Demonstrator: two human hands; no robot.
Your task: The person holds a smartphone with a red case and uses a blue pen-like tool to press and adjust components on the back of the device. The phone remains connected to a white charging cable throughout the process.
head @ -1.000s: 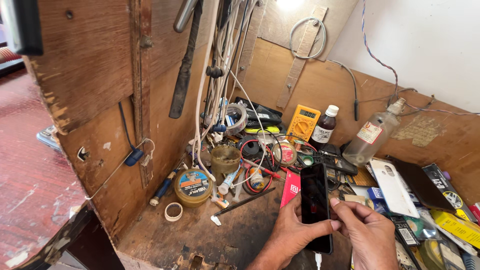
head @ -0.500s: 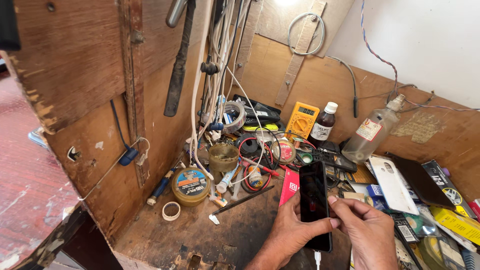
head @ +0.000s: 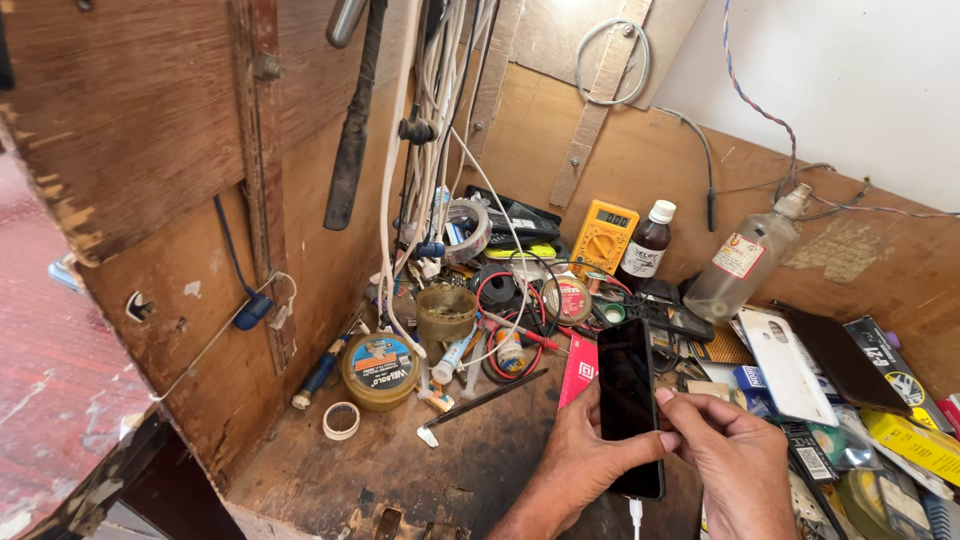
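My left hand point(head: 580, 460) grips a black smartphone point(head: 628, 400) from below, thumb across its lower edge, screen dark and facing up, above the cluttered wooden desk point(head: 400, 470). My right hand point(head: 735, 460) pinches the phone's right edge with its fingertips point(head: 665, 398). A white cable point(head: 634, 515) plugs into the phone's bottom end. Just behind the phone lies a red card point(head: 577, 368); farther back stand a yellow multimeter point(head: 603, 236), a brown bottle point(head: 646, 243) and a clear bottle point(head: 745, 258). A round tin point(head: 380, 368) sits to the left
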